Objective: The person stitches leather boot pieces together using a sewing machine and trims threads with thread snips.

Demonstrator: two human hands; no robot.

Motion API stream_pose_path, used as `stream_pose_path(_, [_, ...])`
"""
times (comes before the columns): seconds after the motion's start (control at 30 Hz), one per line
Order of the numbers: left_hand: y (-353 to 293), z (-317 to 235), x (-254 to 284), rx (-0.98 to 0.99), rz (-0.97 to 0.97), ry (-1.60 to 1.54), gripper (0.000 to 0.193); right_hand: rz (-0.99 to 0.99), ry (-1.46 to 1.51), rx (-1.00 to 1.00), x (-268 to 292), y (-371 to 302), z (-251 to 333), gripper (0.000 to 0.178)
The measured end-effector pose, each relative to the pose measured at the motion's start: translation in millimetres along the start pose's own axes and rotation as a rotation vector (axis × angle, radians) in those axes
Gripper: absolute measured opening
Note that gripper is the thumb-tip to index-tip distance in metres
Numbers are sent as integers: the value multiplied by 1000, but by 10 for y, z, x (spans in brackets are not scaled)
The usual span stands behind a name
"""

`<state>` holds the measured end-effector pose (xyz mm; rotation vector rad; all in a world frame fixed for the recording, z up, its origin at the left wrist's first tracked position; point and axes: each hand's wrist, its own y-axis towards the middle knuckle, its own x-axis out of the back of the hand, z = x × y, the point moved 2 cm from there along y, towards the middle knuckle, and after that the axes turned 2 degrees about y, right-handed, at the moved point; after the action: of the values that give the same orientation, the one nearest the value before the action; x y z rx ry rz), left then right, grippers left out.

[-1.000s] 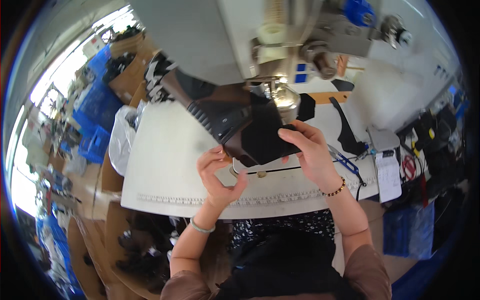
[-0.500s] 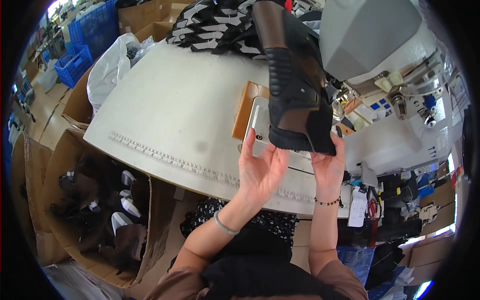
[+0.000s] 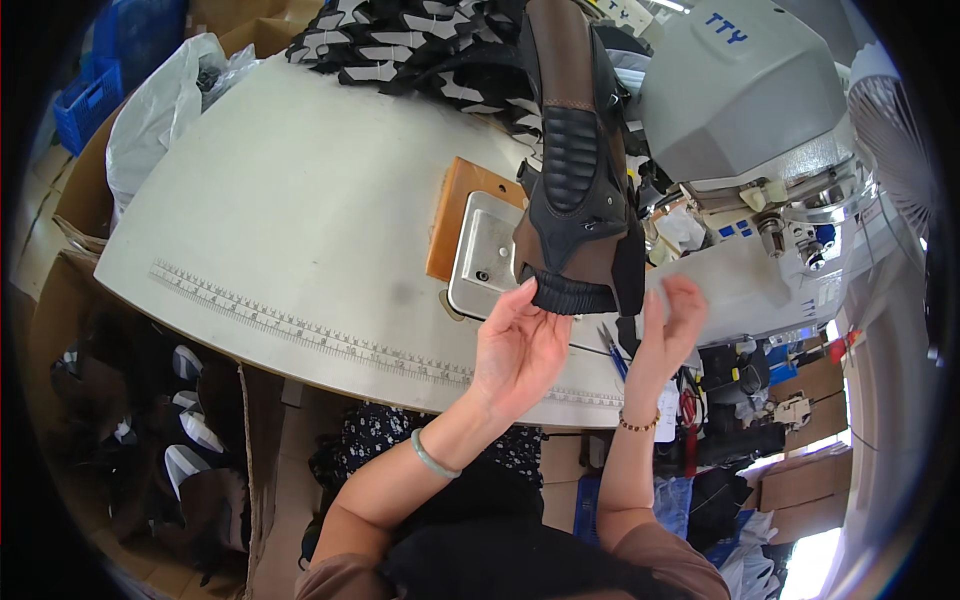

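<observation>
Blue capital letters stand in a short row on the grey housing [image 3: 740,95] of the machine, and a smaller blue row stands on its white base [image 3: 740,295]. Similar lettering marks a pale panel [image 3: 618,12] behind. Along the table [image 3: 260,190] edge runs a ruler strip [image 3: 330,345], its scale marks clear, its figures too small to read.

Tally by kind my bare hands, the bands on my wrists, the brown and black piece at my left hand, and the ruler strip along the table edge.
Hands: 2 (left hand, right hand)
Wrist bands: 2 (pale green bangle, beaded bracelet)
Brown and black piece: 1
Ruler strip: 1
Total: 6
</observation>
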<state>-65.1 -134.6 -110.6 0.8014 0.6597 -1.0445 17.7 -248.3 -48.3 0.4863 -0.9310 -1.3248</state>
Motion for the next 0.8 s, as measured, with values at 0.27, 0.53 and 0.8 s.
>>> stream_pose_path(0.27, [-62,-51,-39,-128,-10,322,23,421,-334,628,-334,85,515,43])
stream_pose_path(0.53, [-58,-16,-79,-85,-10,213,25,421,-295,630,-372,66,442,43])
stream_pose_path(0.8, [-52,19,-119,-94,-143,169,28,394,-260,611,-347,74,406,43])
